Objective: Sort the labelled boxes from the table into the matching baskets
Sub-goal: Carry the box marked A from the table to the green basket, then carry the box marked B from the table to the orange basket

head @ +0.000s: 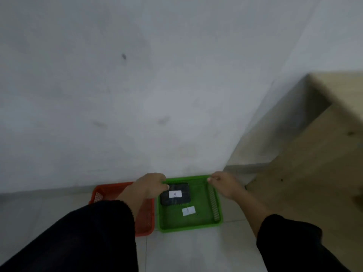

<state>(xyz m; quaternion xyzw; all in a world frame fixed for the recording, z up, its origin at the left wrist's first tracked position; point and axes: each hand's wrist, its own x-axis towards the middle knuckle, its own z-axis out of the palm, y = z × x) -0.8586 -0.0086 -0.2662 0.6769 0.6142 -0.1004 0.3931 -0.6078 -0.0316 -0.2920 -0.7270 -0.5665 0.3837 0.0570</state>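
Note:
A green basket (215, 203) sits on the tiled floor by the wall. Inside it, at the back left, lies a black box (183, 200) with a white "A" label on top. A second white "A" label (188, 210) lies on the basket's floor. My left hand (150, 186) is curled over the basket's far left corner, its thumb touching the box. My right hand (224, 183) has its fingertips closed on the far right corner of the rim. A red basket (110, 190) stands directly to the left, mostly hidden by my left arm.
A grey wall rises just behind both baskets. A light wooden table (322, 138) stands at the right, its side panel reaching the floor close to the green basket. Pale floor tiles (196, 250) lie in front of the baskets.

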